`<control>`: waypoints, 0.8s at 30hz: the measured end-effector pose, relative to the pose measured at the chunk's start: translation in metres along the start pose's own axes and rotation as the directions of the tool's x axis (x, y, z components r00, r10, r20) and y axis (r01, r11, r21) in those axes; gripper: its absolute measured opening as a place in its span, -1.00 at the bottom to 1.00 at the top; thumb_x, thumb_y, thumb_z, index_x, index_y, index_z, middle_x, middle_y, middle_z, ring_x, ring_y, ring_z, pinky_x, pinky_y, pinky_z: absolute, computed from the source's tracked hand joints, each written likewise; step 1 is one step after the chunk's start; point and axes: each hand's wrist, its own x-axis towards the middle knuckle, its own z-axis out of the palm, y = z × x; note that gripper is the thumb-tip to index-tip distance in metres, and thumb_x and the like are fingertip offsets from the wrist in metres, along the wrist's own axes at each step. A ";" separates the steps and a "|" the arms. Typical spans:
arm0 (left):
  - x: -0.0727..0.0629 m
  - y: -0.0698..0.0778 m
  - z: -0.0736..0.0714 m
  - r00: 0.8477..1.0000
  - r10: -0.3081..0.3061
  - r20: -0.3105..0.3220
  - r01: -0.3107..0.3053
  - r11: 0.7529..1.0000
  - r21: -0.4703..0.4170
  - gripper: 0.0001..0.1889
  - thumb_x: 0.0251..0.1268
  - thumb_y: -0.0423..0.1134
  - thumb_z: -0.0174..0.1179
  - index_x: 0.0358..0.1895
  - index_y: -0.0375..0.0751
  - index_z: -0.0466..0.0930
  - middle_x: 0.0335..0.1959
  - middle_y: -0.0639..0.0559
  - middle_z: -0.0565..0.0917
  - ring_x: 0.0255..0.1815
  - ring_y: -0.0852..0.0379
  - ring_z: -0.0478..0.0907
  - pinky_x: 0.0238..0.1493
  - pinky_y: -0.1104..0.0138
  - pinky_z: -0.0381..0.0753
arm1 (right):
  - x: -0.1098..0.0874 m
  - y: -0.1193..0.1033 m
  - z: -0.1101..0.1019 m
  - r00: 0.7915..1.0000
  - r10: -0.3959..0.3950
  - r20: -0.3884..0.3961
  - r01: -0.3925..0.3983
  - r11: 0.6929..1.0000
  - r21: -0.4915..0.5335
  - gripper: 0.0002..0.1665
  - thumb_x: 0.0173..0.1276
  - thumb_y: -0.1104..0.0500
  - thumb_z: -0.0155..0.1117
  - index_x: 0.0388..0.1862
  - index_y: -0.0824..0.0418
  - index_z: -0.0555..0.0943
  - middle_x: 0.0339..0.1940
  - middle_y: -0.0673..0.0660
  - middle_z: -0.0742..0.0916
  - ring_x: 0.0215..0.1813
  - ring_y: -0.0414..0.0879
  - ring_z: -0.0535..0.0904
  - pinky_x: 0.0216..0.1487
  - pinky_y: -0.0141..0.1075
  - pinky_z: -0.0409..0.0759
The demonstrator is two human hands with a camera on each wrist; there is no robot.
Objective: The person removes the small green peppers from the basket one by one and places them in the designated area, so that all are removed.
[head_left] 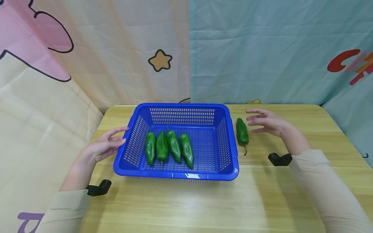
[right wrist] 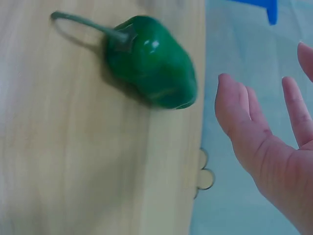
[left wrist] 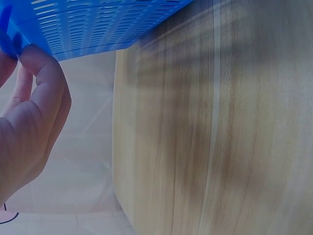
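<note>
A blue plastic basket (head_left: 186, 176) with slotted walls sits on the table, several green peppers (head_left: 174, 147) lying side by side on its floor. My left hand (head_left: 106, 144) holds the basket's left rim; the left wrist view shows thumb and finger (left wrist: 41, 61) pinching the blue edge (left wrist: 22, 41). Outside the basket, on its right, a single green pepper (head_left: 242, 132) lies with its stem toward me. My right hand (head_left: 266, 122) hovers just right of this pepper, fingers spread and holding nothing. In the right wrist view that pepper (right wrist: 151, 63) is apart from the fingers.
The wooden table (head_left: 180, 207) extends in front of the basket and to both sides. Behind its far edge hangs a printed cloth curtain (head_left: 247, 48), and another cloth (head_left: 35, 129) covers the left side.
</note>
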 end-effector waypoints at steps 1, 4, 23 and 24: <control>0.000 0.000 0.000 1.000 -0.001 -0.003 0.001 1.000 0.002 -0.65 0.38 -0.48 -0.05 0.08 0.04 0.41 -0.18 -0.05 0.66 -0.18 0.07 0.64 -0.14 0.28 0.64 | -0.001 -0.003 0.001 1.000 -0.005 0.003 0.005 1.000 0.002 -0.60 0.36 0.25 0.14 0.09 -0.12 0.37 0.05 0.06 0.46 0.00 -0.22 0.50 0.09 -0.04 0.51; 0.000 0.001 0.001 1.000 -0.008 -0.010 0.008 1.000 0.004 -0.65 0.38 -0.48 -0.04 0.08 0.04 0.40 -0.18 -0.05 0.66 -0.19 0.07 0.64 -0.14 0.27 0.64 | -0.003 -0.011 0.005 1.000 -0.021 0.014 0.021 1.000 0.020 -0.59 0.37 0.26 0.13 0.10 -0.11 0.37 0.02 0.03 0.49 0.01 -0.21 0.51 0.08 -0.03 0.52; -0.001 0.001 0.000 1.000 -0.006 0.004 0.006 1.000 -0.010 -0.64 0.38 -0.50 -0.06 0.08 0.02 0.40 -0.20 -0.05 0.65 -0.19 0.07 0.64 -0.15 0.27 0.64 | -0.006 -0.054 0.041 0.995 -0.048 0.089 0.051 0.998 -0.036 -0.46 0.34 0.28 0.17 0.26 0.10 0.28 0.18 0.21 0.42 0.08 -0.03 0.48 0.10 0.01 0.50; -0.001 0.001 0.000 1.000 -0.006 0.005 0.006 1.000 -0.012 -0.64 0.38 -0.50 -0.06 0.08 0.02 0.40 -0.20 -0.06 0.65 -0.19 0.07 0.64 -0.15 0.27 0.64 | -0.005 -0.057 0.044 0.994 -0.048 0.094 0.051 0.998 -0.038 -0.45 0.33 0.28 0.17 0.27 0.12 0.27 0.19 0.24 0.41 0.09 0.00 0.47 0.10 0.02 0.49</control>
